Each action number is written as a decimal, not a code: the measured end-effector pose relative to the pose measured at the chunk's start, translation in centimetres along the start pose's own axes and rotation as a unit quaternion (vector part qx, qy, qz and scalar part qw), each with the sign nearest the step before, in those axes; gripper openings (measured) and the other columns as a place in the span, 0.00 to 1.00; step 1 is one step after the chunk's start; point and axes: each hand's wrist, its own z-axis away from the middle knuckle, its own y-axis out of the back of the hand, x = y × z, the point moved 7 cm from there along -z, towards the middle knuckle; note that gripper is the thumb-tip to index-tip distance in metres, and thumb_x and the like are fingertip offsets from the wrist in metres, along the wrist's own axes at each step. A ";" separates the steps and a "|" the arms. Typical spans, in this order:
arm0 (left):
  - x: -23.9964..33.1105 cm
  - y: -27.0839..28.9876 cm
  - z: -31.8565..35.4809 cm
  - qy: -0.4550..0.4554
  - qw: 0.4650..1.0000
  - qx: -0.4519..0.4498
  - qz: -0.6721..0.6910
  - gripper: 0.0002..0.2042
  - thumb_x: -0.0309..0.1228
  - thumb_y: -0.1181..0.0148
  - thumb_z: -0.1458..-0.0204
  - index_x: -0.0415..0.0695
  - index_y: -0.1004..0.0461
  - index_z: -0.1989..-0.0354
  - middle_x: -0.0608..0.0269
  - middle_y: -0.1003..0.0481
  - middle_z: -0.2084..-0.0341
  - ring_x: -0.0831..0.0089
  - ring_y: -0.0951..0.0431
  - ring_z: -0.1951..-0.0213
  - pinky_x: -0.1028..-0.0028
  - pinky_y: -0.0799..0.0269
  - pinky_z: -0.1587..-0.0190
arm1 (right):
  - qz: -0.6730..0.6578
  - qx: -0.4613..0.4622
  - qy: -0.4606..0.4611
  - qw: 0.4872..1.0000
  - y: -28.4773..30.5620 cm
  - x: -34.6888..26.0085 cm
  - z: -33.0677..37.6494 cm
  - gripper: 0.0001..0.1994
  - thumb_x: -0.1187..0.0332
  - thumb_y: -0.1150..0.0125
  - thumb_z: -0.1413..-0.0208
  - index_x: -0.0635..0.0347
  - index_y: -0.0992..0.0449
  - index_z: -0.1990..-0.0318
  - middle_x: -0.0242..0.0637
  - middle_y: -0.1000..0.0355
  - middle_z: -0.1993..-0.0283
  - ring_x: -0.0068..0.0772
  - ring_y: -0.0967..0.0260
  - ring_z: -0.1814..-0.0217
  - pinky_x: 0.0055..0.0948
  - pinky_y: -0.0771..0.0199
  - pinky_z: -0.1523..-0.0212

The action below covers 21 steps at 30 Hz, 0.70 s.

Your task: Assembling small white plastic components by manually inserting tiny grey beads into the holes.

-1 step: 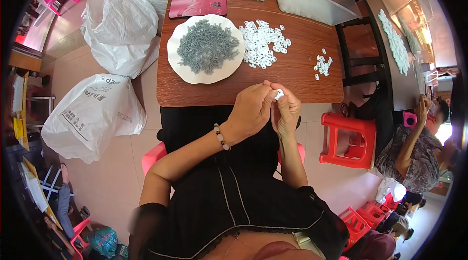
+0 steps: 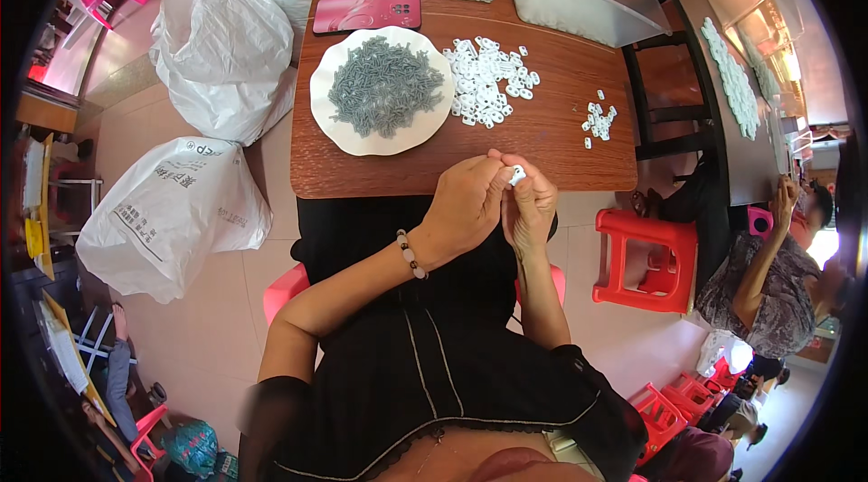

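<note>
Two bare hands brought together just past the near edge of the desk point(image 2: 561, 156), level with its front rim. Left hand point(image 2: 470, 202) closed with fingers curled, thumb pressed against a small white plastic piece point(image 2: 517, 175); right hand point(image 2: 532, 197) closed on the same piece from the other side, thumb and bent forefinger pinching it. Dark opening visible in the piece; some fingertips hidden behind it. Beaded bracelet point(image 2: 410, 254) around the left wrist.

On the desk, reddish-brown wood grain with rounded corners. To the left, a white scalloped plate point(image 2: 323, 125) heaped with slim grey pins point(image 2: 384, 89). Just beyond it, a red phone point(image 2: 366, 14) lying flat. Right beside the plate, a loose pile of white pieces point(image 2: 484, 89); well apart near the right edge, a smaller cluster point(image 2: 599, 122). Along the far side, clear plastic bins point(image 2: 574, 23) holding more white pieces.

Around the desk, a pale tiled floor point(image 2: 190, 337). To the left, two bulging white sacks point(image 2: 221, 57), one behind the other. To the right, a red plastic stool point(image 2: 644, 220), then a long dark desk point(image 2: 719, 111) with a row of white pieces point(image 2: 731, 75) and a co-worker in a patterned top point(image 2: 768, 301) close by. More red stools point(image 2: 665, 419) toward the lower right.
</note>
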 end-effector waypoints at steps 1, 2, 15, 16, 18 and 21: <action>-0.1 0.1 0.0 0.004 1.000 0.000 -0.002 0.09 0.27 0.50 0.40 0.35 0.31 0.71 0.52 0.31 0.79 0.59 0.29 0.76 0.68 0.34 0.72 | 0.008 0.006 -0.001 1.000 0.0 0.2 0.0 0.21 0.60 0.43 0.39 0.73 0.28 0.49 0.54 0.29 0.49 0.36 0.30 0.49 0.31 0.32 0.46; -0.2 0.1 0.0 0.009 1.000 0.000 -0.003 0.10 0.27 0.50 0.40 0.35 0.31 0.71 0.52 0.31 0.79 0.59 0.29 0.76 0.68 0.34 0.73 | 0.015 0.013 -0.002 1.000 0.1 0.3 0.0 0.21 0.60 0.43 0.39 0.73 0.28 0.50 0.53 0.28 0.49 0.34 0.30 0.50 0.29 0.31 0.49; -3.8 1.5 0.7 0.168 0.983 -0.028 0.063 0.16 0.33 0.53 0.37 0.36 0.27 0.73 0.66 0.31 0.84 0.81 0.34 0.79 0.78 0.37 0.74 | 0.123 0.024 0.016 0.992 1.1 -4.6 -4.4 0.18 0.62 0.45 0.38 0.71 0.27 0.50 0.48 0.25 0.53 0.30 0.26 0.57 0.26 0.27 0.55; -4.2 1.9 0.9 0.166 0.984 -0.028 0.062 0.16 0.33 0.53 0.37 0.36 0.27 0.73 0.66 0.31 0.84 0.81 0.34 0.79 0.78 0.37 0.74 | 0.166 0.029 0.027 0.985 0.9 -6.2 -5.8 0.17 0.64 0.46 0.38 0.71 0.26 0.51 0.47 0.24 0.55 0.28 0.26 0.59 0.25 0.27 0.58; -5.4 2.6 1.5 0.181 0.983 -0.036 0.010 0.16 0.32 0.52 0.38 0.36 0.27 0.75 0.67 0.32 0.85 0.83 0.36 0.80 0.79 0.40 0.76 | 0.288 0.034 0.057 0.955 0.2 -9.6 -9.2 0.15 0.67 0.47 0.38 0.71 0.26 0.51 0.43 0.23 0.57 0.23 0.27 0.64 0.21 0.28 0.64; -5.9 2.9 1.5 0.165 0.986 -0.018 0.034 0.15 0.32 0.50 0.39 0.37 0.27 0.77 0.68 0.33 0.87 0.85 0.38 0.81 0.79 0.42 0.78 | 0.420 0.084 0.125 0.895 0.0 -14.6 -15.6 0.14 0.66 0.45 0.40 0.68 0.22 0.55 0.35 0.21 0.65 0.15 0.32 0.71 0.17 0.32 0.68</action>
